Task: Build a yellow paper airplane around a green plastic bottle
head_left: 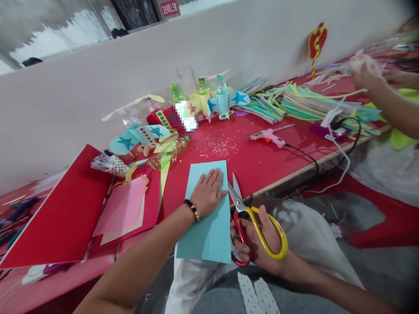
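My left hand [209, 192] lies flat on a sheet of light blue paper [204, 242], fingers stretched out and pressing on its upper half. The sheet's lower end hangs past the table edge over my lap. My right hand [262, 237] has its fingers through the handles of a pair of scissors [241, 205], one handle red and one yellow. The blades are parted and point up and away, close beside the paper's right edge.
Pink and red sheets [122, 207] lie at left, near a pen holder [114, 165]. Bottle-and-paper planes [223, 98] stand along the wall. A pink glue gun [270, 136], its cord, and colored strips [307, 104] occupy the right. Another person's hand [366, 69] is at far right.
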